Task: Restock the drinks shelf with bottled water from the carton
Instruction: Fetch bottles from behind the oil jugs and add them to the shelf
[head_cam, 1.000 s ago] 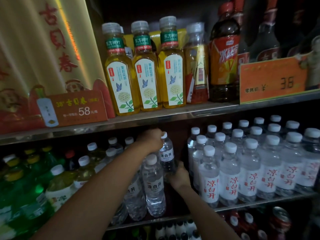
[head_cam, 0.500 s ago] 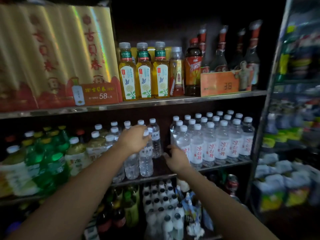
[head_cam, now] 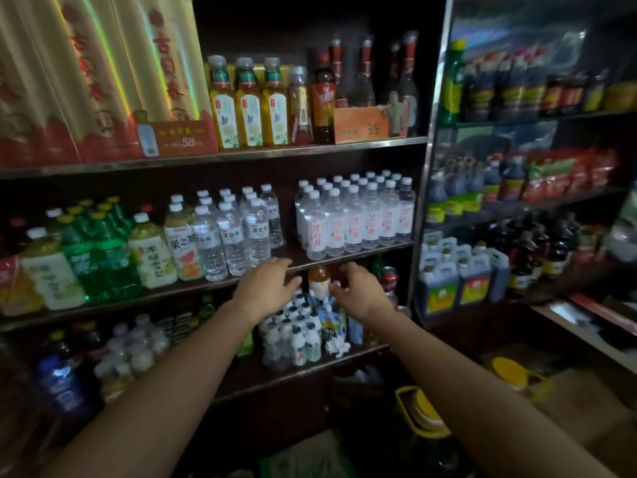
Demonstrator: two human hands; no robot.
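water bottles, left group [head_cam: 234,232]: clear plastic, white caps, white labels with dark print; upright in rows on the middle shelf [head_cam: 358,254], beside the juice.
water bottles, right group [head_cam: 355,215]: clear, white caps, red-lettered labels; upright, tightly packed, with a gap between the groups.

left hand [head_cam: 267,286] off the water bottles [head_cam: 234,232], right hand [head_cam: 360,288] withdrawn, both empty

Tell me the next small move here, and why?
Probably lower both hands and fetch another bottle. The left hand and right hand are empty, fingers relaxed, in front of the shelf edge. A gap shows between the blue-label water bottles and the red-label ones. No carton is clearly visible.
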